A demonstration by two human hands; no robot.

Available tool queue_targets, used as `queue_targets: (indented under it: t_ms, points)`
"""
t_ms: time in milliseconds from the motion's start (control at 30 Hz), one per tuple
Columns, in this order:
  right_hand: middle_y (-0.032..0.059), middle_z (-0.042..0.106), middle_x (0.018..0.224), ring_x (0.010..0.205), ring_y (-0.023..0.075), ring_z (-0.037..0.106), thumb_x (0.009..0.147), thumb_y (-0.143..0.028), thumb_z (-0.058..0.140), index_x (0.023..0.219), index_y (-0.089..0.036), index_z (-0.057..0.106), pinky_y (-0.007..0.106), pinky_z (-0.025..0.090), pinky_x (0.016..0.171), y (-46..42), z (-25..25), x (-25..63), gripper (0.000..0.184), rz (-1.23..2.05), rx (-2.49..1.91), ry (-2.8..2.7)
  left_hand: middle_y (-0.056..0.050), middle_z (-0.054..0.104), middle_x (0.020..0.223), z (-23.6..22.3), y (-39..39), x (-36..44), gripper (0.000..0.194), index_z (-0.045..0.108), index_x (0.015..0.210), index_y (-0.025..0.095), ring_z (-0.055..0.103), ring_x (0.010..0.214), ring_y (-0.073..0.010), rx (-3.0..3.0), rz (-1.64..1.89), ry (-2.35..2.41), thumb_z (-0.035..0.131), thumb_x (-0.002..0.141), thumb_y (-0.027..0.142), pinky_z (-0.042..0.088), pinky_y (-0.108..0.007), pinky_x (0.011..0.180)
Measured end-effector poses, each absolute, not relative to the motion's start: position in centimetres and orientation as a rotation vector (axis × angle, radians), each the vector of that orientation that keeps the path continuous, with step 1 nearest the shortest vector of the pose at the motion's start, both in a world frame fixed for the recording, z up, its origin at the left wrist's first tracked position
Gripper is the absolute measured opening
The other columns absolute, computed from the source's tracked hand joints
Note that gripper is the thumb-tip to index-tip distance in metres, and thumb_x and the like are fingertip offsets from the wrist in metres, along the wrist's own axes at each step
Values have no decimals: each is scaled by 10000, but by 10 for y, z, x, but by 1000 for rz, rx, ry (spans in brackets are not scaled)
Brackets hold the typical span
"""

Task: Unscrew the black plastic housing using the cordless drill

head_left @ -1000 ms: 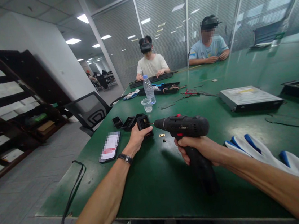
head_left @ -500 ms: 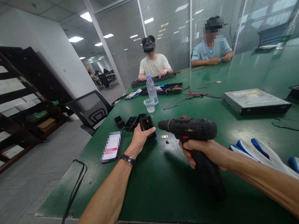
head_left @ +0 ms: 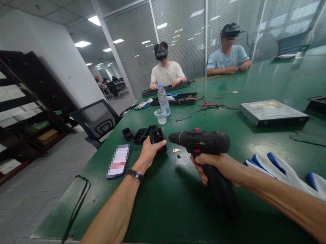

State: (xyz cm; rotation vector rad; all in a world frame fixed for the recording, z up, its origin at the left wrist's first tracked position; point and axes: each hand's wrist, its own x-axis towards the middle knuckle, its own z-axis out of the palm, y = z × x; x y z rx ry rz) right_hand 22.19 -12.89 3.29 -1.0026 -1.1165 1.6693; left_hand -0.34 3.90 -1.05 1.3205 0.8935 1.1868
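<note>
My right hand [head_left: 212, 165] is wrapped round the handle of a black cordless drill [head_left: 202, 141], its chuck pointing left. My left hand [head_left: 150, 153] grips a small black box [head_left: 156, 135] with an open face turned toward the drill. The thin bit reaches the box's side; whether it touches a screw inside cannot be made out. On the table just below the chuck lie a small gold plate with two holes [head_left: 176, 150] and a tiny dark piece [head_left: 179, 156]. Several similar black boxes [head_left: 139, 136] stand behind my left hand.
A phone [head_left: 118, 161] lies left of my left arm. Behind the boxes stand a plastic cup [head_left: 160, 116] and a water bottle [head_left: 163, 100]. A silver disc drive [head_left: 273, 113] and white-blue gloves [head_left: 291, 173] lie right. Two people sit across the green table [head_left: 159, 217].
The whole view has shifted slightly, so things appear a little farther left. My hands, the drill and the black box keep nearly the same positions to each other.
</note>
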Motion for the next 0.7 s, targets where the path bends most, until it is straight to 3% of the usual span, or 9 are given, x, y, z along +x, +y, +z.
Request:
queue_targets:
  t_ms: [500,700]
  points:
    - [-25,584,653,529,146,576,760,-341,701,801,-193,600,298,483,548,-128,35,222,184,1688,-1019,-1123,-48,727,1020,-12,42,-6,530,683,1051,162,670,884,-180,1313,1174,912,953,613,289,554,-342,845]
    - [-27,575,628,512,143,568,744,-316,706,747,-194,585,296,474,532,-128,38,220,172,1669,-1010,-1112,-27,722,955,-8,37,-3,523,683,1015,171,666,831,-172,1298,1186,924,960,589,295,556,-345,822]
